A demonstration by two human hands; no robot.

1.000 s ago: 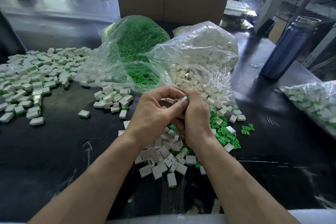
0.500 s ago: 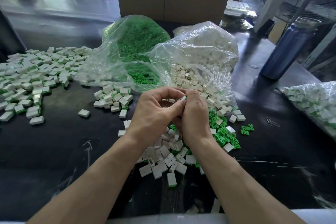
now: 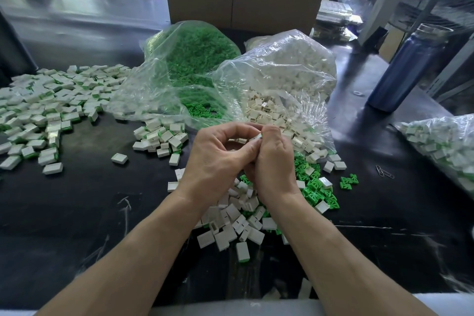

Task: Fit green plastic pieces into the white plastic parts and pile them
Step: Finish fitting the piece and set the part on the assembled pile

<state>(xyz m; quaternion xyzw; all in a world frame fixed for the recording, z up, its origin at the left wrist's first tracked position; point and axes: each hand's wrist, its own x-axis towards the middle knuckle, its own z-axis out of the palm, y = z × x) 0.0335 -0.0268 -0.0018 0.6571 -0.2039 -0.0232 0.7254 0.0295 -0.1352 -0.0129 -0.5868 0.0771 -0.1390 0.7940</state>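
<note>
1. Biggest risk, as I judge it: the heap of finished parts (image 3: 43,113) on the left of the tabletop (image 3: 84,202) and the loose white parts (image 3: 236,218) lying under the wrists are well apart but look alike from above. A tossed piece landing short would mix done with undone.
2. The open bag of white parts (image 3: 282,77) slumps toward the hands. A nudge from a forearm could spill more shells over the loose green pieces (image 3: 315,185) (already half buried beside the right wrist).
3. The left hand (image 3: 218,161) and right hand (image 3: 274,161) meet fingertip to fingertip above the loose pile, both curled tight round one small white part (image 3: 257,136). If the insert goes in skewed, pressing could jam it or flick the part away.
4. That held part shows only as a pale corner between the thumbs; whether its green piece is seated, I cannot tell.
5. Finished ones show a thin green edge under a white rectangular cap.
</note>
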